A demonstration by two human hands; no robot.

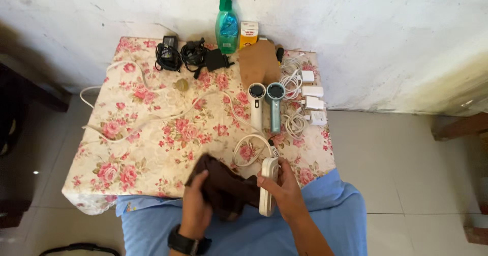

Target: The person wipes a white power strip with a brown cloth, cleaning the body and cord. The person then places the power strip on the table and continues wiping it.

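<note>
My right hand [284,192] grasps the long white plastic power strip [268,187], long axis upright, at the floral-clothed worktop's [152,149] near edge; my left hand [195,205] clenches the dark brown cloth [223,187] touching its left side.

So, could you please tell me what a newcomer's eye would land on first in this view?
Probably the floral tablecloth covering the small table by the white wall. At its near edge, the right hand grips a white power strip while the left hand presses a dark brown cloth beside it. At the far edge stands a green spray bottle, with white chargers lined up to its right.
</note>
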